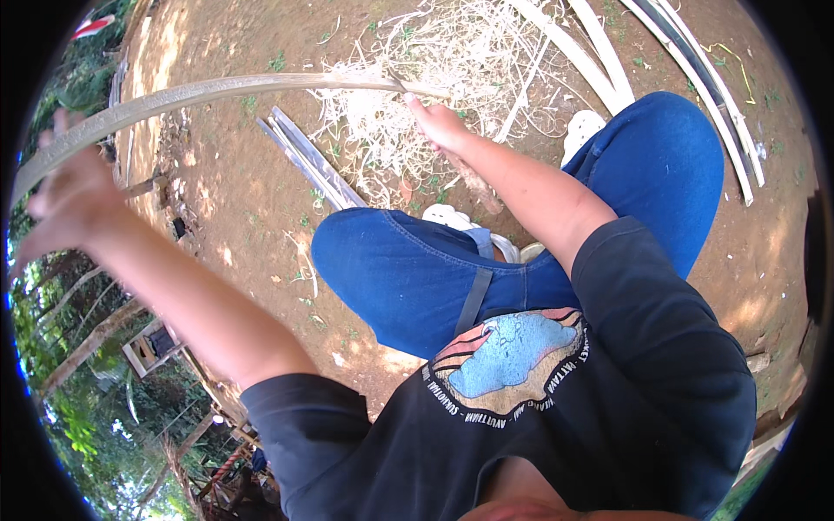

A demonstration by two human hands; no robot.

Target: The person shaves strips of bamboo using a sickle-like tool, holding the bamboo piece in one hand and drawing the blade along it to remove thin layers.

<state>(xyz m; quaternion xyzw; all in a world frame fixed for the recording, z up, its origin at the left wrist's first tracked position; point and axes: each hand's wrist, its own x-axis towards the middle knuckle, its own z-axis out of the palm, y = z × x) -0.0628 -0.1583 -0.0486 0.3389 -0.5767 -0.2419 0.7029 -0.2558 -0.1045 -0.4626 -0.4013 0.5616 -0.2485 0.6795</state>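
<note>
Your left hand (pixel 76 195), at far left, is blurred; fingers spread wide, thumb set apart, not closed around anything. The strip (pixel 217 87), long, pale and bowed, crosses in front of that hand, with fingertips showing above it; whether palm or fingers touch it, cannot tell. From there the strip arcs rightward to an end just past your right fingertips. Your right hand (pixel 441 128): fingers curled tight around the knife (pixel 473 184), thumb extended along it toward the strip. Brown handle juts from below the curled fingers, slanting down and right; thin dark blade shows just ahead of the thumb, at the strip's edge. Blade contact with the strip: cannot tell. Shavings (pixel 486 39), pale and curled, lie heaped on the soil (pixel 217 187) beyond and around your right fingers in view. Grey slats (pixel 314 162) lie between your two hands, nearer the right fingers, below the strip. Pale laths (pixel 578 56) lie up and right of the right fingers; farther right, a dark-and-pale pair of poles (pixel 705 82), then a yellow cord (pixel 738 65). White shoe (pixel 582 132) right of the right fingers; your jeans (pixel 400 260) below them.
</note>
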